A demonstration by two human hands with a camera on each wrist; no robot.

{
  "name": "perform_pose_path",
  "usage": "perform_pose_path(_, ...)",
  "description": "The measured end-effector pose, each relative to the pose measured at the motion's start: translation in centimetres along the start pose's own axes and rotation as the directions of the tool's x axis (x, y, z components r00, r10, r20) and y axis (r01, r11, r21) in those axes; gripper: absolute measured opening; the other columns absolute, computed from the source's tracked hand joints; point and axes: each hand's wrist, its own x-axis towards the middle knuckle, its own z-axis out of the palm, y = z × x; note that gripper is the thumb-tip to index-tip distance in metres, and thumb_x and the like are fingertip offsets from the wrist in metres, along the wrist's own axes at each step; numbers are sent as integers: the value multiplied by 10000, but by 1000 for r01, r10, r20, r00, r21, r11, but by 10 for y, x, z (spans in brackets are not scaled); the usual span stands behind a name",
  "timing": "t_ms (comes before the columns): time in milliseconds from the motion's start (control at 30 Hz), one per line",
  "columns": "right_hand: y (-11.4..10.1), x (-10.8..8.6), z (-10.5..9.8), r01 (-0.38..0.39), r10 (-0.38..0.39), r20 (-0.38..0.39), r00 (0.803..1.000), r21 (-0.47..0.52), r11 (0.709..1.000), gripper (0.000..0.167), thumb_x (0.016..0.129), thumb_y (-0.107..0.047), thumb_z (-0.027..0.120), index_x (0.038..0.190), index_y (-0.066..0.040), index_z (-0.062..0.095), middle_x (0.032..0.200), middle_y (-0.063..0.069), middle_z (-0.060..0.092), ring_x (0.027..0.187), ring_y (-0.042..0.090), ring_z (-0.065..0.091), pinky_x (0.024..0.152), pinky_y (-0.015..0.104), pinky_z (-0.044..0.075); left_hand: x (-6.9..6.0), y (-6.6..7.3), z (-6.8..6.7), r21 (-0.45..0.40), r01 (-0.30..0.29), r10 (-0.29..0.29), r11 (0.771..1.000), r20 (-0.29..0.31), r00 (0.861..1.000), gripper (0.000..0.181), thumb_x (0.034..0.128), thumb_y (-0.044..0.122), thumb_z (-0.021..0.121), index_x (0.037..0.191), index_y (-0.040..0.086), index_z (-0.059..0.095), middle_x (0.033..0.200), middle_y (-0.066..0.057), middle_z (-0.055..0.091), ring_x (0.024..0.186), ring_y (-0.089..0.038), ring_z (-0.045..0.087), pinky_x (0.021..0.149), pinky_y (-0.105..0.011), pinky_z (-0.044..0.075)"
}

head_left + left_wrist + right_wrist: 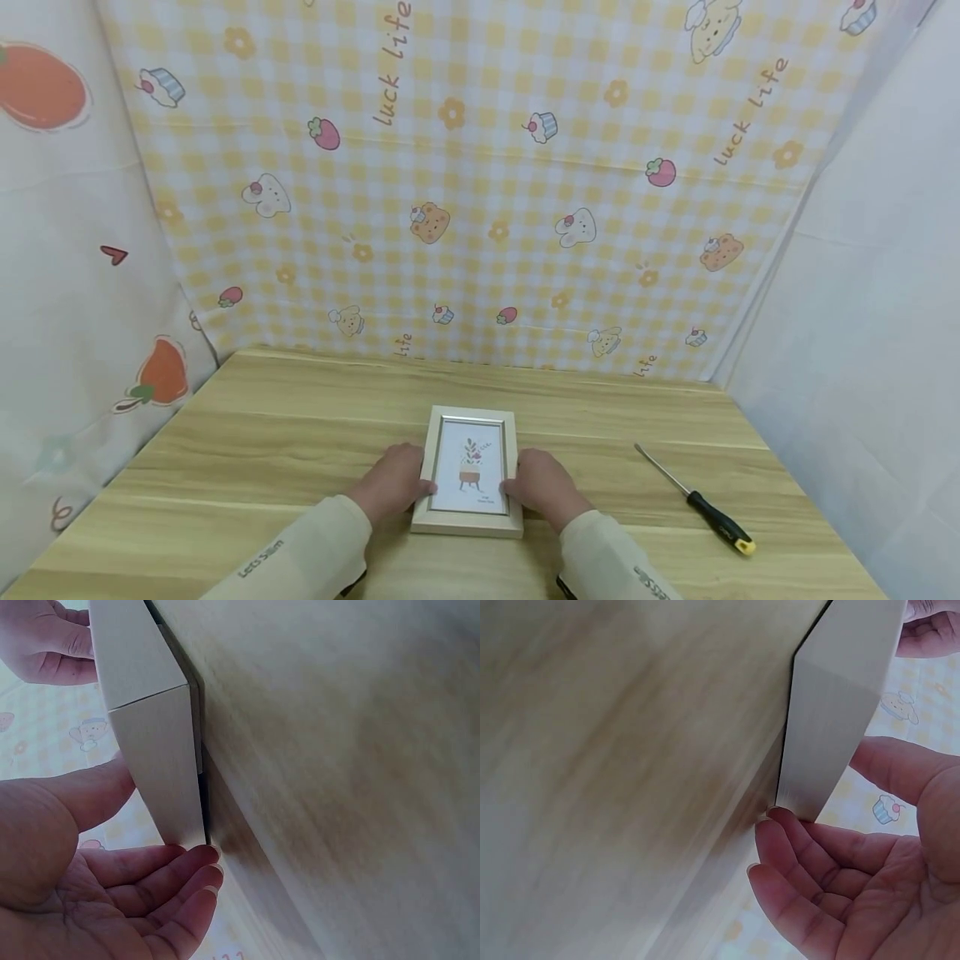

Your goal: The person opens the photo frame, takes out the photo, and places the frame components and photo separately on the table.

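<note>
A light wooden picture frame holding a plant print lies face up on the table, between both hands. My left hand grips its left side, thumb on the front border. On the opposite side my right hand holds it the same way. In the left wrist view, the left hand has its thumb on the face of the frame and curled fingertips at the lower edge. The right wrist view has the right hand pinching the frame likewise, fingertips by its underside.
A screwdriver with a black and yellow handle lies on the wooden table to the right, its tip towards the back. Behind the table hangs a yellow checked cloth, with pale cloths at both sides.
</note>
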Motion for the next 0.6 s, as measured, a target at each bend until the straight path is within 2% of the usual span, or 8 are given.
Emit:
perform_pose_path(133, 0, -1, 0, 0, 0, 3, 1000, 1, 1000, 267, 804, -172, 759, 722, -56, 532, 622, 24, 483, 564, 156, 442, 523, 279, 359, -1, 1, 1, -8, 13, -13, 1000, 3, 1000, 268, 810, 121, 759, 908, -66, 594, 862, -125, 580, 801, -233, 519, 779, -431, 484)
perform_pose_path(333, 1, -4, -2, 9, -9, -6, 1000, -32, 999, 290, 793, -178, 763, 701, -63, 513, 617, 24, 482, 559, 154, 438, 521, 281, 363, -3, 4, 2, -22, 0, 0, 1000, -7, 1000, 274, 803, 113, 762, 913, -71, 593, 894, -155, 595, 865, -283, 545, 827, -475, 472)
perform_pose_path(600, 1, -6, -4, 24, -26, -19, 999, -65, 998, 319, 780, -188, 769, 686, -63, 492, 613, 30, 481, 563, 164, 445, 548, 308, 404, -3, 6, 5, -13, -18, 18, 1000, -12, 1000, 272, 790, 100, 772, 926, -66, 605, 883, -137, 593, 840, -260, 530, 821, -459, 471)
